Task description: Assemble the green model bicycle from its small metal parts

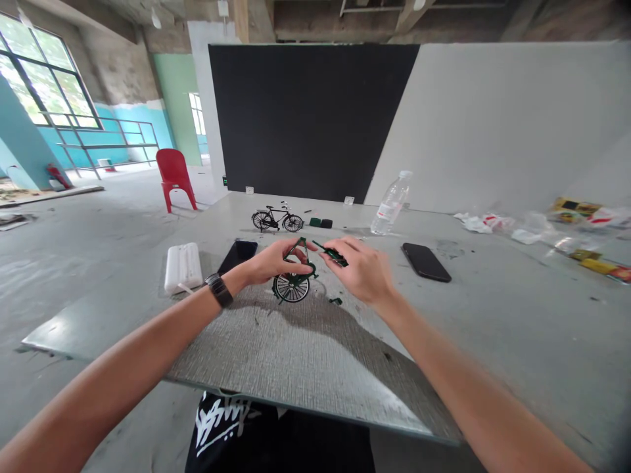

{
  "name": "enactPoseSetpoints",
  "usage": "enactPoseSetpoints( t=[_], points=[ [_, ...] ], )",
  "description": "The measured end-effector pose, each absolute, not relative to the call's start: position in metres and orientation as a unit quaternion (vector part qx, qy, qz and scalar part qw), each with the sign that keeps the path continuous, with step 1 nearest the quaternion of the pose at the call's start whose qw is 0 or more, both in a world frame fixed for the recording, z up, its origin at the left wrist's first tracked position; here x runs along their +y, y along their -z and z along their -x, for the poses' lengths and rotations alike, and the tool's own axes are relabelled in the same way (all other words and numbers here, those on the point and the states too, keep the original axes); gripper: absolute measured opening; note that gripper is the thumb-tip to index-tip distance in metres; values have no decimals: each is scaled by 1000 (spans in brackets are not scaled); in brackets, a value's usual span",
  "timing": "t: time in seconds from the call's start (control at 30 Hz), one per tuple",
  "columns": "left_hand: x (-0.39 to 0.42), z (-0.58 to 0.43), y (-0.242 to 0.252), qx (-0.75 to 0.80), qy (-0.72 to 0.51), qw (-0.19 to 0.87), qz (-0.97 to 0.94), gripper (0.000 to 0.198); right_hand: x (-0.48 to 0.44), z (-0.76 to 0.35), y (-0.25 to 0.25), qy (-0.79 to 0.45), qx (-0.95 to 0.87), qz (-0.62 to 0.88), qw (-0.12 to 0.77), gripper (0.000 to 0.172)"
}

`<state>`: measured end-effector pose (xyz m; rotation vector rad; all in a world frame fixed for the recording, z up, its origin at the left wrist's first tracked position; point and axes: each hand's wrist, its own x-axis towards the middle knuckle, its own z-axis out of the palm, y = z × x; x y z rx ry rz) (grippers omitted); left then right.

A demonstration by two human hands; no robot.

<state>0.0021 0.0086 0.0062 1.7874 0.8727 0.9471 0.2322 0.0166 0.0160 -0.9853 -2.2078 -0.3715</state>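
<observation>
My left hand (276,261) is closed on a green model bicycle frame (294,279) that has one black-spoked wheel at its lower end. Between the fingers of my right hand (362,270) is a small dark green bicycle part (336,254), its thin tip pointing at the frame. The two pieces are close together; whether they touch I cannot tell. On the table under my right hand lies a tiny green piece (336,301). Farther back stands a complete black model bicycle (277,218), with small green and black blocks (321,223) to its right.
A white power bank (183,268) and a dark phone (238,255) lie at left on the grey table (276,348). To the right are another phone (426,262), a water bottle (391,205) and plastic wrappers (537,230). A black and white panel (315,118) closes off the back.
</observation>
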Motion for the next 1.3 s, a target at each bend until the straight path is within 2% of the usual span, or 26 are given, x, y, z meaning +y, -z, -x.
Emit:
enactPoseSetpoints(
  t=[0.17, 0.77, 0.9, 1.0, 1.3],
  points=[
    [0, -8, -11, 345, -372, 494, -706, 47, 6, -228, -20, 173, -855, 392, 293, 31],
    [-6, -11, -18, 351, -373, 541, -667, 47, 3, -226, -20, 209, -850, 405, 264, 32],
    [-4, -9, -17, 360, -366, 513, -688, 35, -1, -225, -22, 247, -851, 405, 224, 32],
    [-1, -8, -15, 380, -343, 489, -706, 37, -3, -223, -21, 269, -850, 398, 214, 35],
    [-4, -5, -22, 412, -287, 512, -698, 39, -3, -219, -19, 208, -862, 404, 224, 30]
  ],
)
